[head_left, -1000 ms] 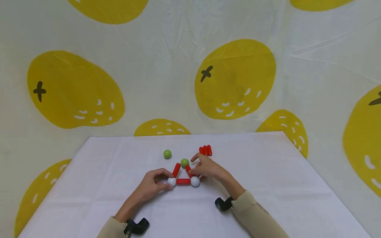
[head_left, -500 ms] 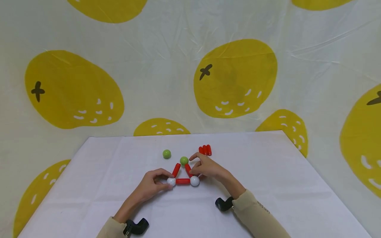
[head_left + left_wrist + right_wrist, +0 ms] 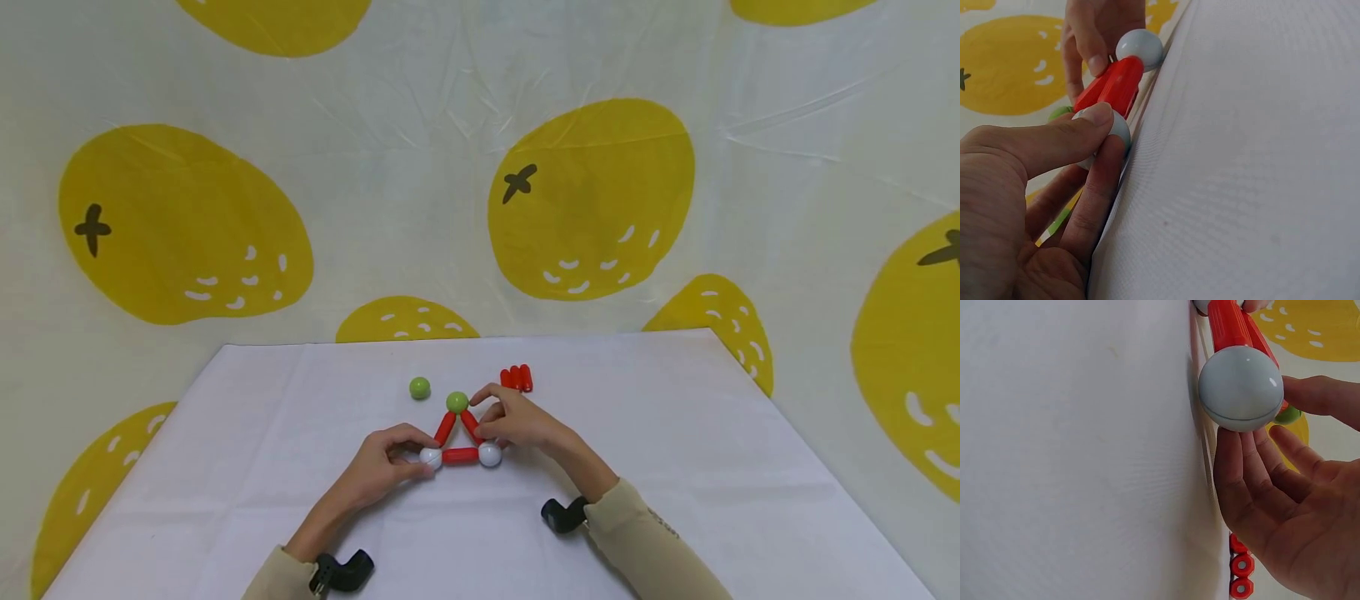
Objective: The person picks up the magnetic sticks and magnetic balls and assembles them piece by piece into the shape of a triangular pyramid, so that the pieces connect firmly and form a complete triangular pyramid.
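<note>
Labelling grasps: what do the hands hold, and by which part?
Left hand pinches the triangle's left white ball between thumb and fingers. Right hand pinches the right red rod just below the green ball.

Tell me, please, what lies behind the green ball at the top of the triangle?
Behind the top green ball, bare white table. A second green ball lies behind-left, spare red rods behind-right. Nothing looks hidden there.

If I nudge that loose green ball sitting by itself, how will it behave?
The loose green ball is smooth, round and unattached, so it would probably roll freely on the flat white tabletop. Its glossy surface may be slippery to pinch. It looks small and likely light.
</note>
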Motion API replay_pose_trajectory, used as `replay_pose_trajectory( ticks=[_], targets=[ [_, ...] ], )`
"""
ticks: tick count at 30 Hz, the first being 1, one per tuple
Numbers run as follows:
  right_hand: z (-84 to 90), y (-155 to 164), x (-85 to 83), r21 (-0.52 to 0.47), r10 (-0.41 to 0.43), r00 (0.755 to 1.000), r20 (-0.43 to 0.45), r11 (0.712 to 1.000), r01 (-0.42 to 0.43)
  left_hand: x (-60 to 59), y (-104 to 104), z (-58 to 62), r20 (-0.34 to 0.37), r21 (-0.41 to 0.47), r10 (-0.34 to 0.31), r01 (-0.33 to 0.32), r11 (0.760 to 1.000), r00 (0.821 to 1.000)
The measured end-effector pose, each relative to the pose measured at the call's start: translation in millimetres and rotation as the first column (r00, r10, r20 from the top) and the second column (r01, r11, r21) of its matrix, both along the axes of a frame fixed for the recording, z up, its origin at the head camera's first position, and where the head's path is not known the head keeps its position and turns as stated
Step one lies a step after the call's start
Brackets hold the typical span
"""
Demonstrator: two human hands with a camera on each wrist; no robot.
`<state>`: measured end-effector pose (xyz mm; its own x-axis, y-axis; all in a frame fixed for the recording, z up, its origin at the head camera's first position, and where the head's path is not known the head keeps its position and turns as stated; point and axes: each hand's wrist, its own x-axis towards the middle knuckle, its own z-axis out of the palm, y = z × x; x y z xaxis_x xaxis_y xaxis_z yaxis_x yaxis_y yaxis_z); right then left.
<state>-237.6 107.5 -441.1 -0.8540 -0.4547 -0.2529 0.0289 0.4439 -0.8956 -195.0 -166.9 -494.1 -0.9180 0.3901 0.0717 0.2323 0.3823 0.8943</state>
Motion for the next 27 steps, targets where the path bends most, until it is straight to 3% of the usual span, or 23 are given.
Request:
replay_pose_trajectory(
  ticks=[9,27],
  targets=[
    [-0.7,1.5,0.1,-0.005,0.030,0.999,-0.018,1.000,-0.030,-0.1,-0.1,0.5,0.013,-0.023,0.010,-0.010,1.000,1.000],
    [-5.6,-4.2,0.0,0.094,-0.046,0.999,-0.023,0.994,0.048,0.7,-0.9,1.6,-0.002,0.003,0.013,-0.013,1.000,1.000]
  ],
)
